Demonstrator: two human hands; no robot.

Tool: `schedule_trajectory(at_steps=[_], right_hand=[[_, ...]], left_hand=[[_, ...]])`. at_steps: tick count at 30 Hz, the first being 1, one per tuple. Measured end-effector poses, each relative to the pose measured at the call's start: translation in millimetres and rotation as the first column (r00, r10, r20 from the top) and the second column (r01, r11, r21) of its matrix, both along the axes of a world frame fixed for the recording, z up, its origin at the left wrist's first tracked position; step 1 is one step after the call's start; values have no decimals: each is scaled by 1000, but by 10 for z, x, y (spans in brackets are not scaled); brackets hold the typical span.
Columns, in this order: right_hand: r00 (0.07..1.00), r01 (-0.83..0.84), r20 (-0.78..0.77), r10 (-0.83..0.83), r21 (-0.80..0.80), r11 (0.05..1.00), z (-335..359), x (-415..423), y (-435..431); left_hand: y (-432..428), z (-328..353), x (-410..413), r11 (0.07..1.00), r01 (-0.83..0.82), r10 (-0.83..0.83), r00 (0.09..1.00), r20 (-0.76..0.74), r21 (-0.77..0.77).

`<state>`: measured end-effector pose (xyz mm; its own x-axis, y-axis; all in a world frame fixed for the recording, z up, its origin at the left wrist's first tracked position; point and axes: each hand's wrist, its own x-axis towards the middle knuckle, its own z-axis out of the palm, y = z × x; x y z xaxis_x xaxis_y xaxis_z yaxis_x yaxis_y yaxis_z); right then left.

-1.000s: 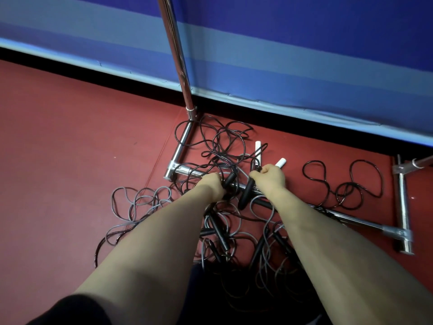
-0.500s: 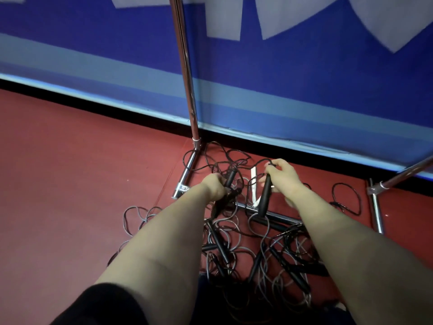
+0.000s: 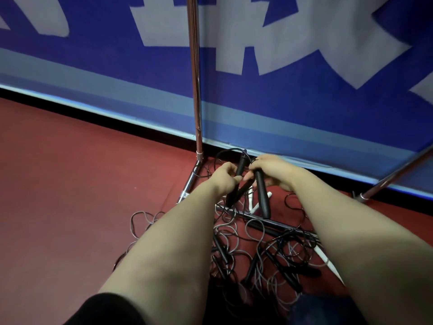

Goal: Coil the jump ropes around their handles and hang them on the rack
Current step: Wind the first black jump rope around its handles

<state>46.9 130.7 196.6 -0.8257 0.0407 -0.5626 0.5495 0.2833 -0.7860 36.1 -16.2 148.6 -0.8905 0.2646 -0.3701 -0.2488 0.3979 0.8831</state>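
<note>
My left hand (image 3: 224, 178) grips a black jump-rope handle (image 3: 240, 168) that points up and away, with a second dark handle slanting down below my fist. My right hand (image 3: 271, 171) holds another black handle (image 3: 263, 195) near its top end, and it hangs almost straight down. Both hands are lifted above a tangled pile of black and grey ropes (image 3: 257, 249) lying on the red floor across the rack's chrome base bar (image 3: 264, 220). The rack's upright pole (image 3: 195, 90) rises just behind my hands.
A blue wall banner with pale lettering (image 3: 304, 102) stands close behind the rack. A second slanted chrome tube (image 3: 398, 172) and foot are at the right. White handles (image 3: 254, 207) lie among the ropes. Red floor (image 3: 82, 184) spreads to the left.
Both hands have risen off the pile with the black handles and drawn closer together. My view has tilted upward, showing more of the banner.
</note>
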Motion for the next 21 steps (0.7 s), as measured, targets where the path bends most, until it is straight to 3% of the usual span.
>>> schedule_trajectory(at_steps=[4,7,10,12,15,17,21], right_hand=[[998,-58,-19,56,-155,986,268,74,-15],[985,-171,-16,171,-52,984,335,211,-38],[989,4,-146,-2,13,1000,291,312,-68],[982,92,-153,-109,-113,989,285,343,-40],[998,15,-51,-30,-280,960,340,392,45],[996,47,-55,-68,-313,949,390,374,113],[902,349,-187,-389,-214,912,368,297,168]], left_hand=[[-29,125,85,997,-75,75,996,-47,5],[-63,102,215,989,-117,112,992,59,86],[-52,47,297,950,-176,131,975,182,260],[-16,81,318,928,-182,127,975,183,325],[24,200,299,884,-172,111,980,163,434],[40,300,263,879,-156,99,984,149,450],[113,471,109,902,-72,33,995,98,425]])
